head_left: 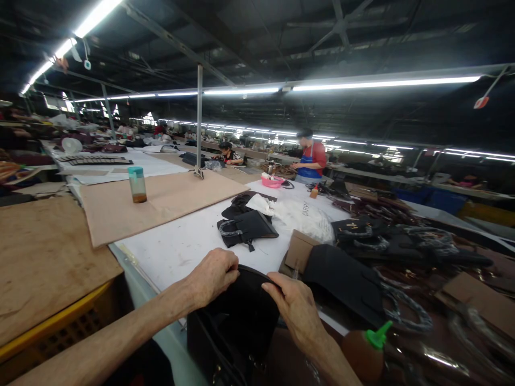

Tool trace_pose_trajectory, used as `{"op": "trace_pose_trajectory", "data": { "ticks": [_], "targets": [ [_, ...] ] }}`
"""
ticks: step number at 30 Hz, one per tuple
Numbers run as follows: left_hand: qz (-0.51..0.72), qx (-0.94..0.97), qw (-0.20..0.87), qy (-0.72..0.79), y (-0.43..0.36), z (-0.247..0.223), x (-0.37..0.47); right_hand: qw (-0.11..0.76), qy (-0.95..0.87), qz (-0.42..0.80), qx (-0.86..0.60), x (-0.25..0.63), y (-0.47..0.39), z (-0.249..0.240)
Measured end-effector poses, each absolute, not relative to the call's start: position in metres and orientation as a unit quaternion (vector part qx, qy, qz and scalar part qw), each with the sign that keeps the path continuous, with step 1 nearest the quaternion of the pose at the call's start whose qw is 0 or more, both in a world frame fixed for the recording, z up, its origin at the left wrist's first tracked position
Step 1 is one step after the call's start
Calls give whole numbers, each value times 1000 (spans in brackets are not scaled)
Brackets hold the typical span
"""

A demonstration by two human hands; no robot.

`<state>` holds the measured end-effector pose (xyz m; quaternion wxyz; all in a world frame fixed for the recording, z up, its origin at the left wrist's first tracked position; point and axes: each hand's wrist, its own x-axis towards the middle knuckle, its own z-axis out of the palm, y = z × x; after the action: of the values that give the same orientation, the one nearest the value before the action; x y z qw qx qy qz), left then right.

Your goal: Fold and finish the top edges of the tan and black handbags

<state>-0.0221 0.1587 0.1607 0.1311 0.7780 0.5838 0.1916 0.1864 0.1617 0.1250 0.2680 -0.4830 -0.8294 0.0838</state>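
Observation:
A black handbag (237,321) stands at the table's near edge with its mouth toward me. My left hand (215,276) pinches the far rim of the bag's opening on its left side. On the right side of the same rim, my right hand (295,303) grips with thumb and fingers. The bag's inside is dark, and its lower part runs out of view. Beyond my hands, a smaller black handbag (250,228) with a wrapped handle lies on the white table. Right of my right hand are a black leather panel (341,281) and a brown glue bottle with a green cap (366,348).
Dark bags with wrapped handles (414,241) are heaped at the right. A white plastic bag (306,217) lies mid-table. A jar with a teal lid (137,185) stands on a tan board (173,201). A yellow crate (68,321) is at lower left. A person (311,158) works across the table.

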Motion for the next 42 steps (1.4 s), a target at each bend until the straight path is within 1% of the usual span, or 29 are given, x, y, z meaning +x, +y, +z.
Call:
{"op": "trace_pose_trajectory", "data": {
  "ticks": [10,12,15,18,22,29,33,37,39,42],
  "targets": [
    [199,769,97,600,162,156,-18,236,-841,16,-487,181,162,126],
    [197,769,86,602,163,155,-17,222,-843,-16,-489,180,162,127],
    [195,775,73,597,164,154,-16,185,-844,-94,-494,177,165,129],
    [191,779,66,593,163,154,-16,166,-853,-149,-472,170,169,134],
    [177,774,75,603,161,155,-16,160,-867,-150,-448,156,171,141],
    [179,771,79,606,163,151,-16,174,-857,-135,-465,148,171,141],
    [166,780,100,596,158,158,-16,151,-862,-130,-465,145,170,144],
    [189,791,138,565,144,165,-25,134,-881,-102,-443,138,167,146],
    [171,779,140,587,136,163,-33,126,-882,-108,-441,136,166,145],
    [110,753,126,636,129,156,-50,116,-882,-130,-438,138,166,146]
  ]
}}
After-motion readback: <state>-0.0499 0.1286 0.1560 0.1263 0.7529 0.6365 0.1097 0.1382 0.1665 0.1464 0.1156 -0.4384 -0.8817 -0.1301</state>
